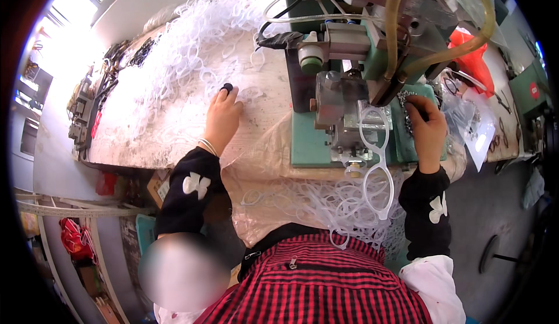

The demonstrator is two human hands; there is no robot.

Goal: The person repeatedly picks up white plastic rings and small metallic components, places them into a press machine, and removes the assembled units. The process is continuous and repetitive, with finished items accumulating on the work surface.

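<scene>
My left hand [223,120] reaches over the tabletop, fingers extended and slightly apart, holding nothing visible. A small black cover [227,87] sits on one of its fingertips. A few loose clear glasses frames [251,95] lie just beyond that hand. My right hand [429,129] is at the machine's right side, thumb and forefinger bent together over a heap of tiny metal parts [406,111]; what they pinch is too small to make out. Between my hands, a clear glasses frame [377,175] hangs lengthwise from the front of the green bench machine [308,140].
A large pile of clear frames [186,50] covers the back left of the table [125,140]. More frames [326,201] rest on brown sheeting above my lap. A yellowish hose [489,15] arches over the machine. Pliers and tools [503,129] lie at the right, near a red bag [474,62].
</scene>
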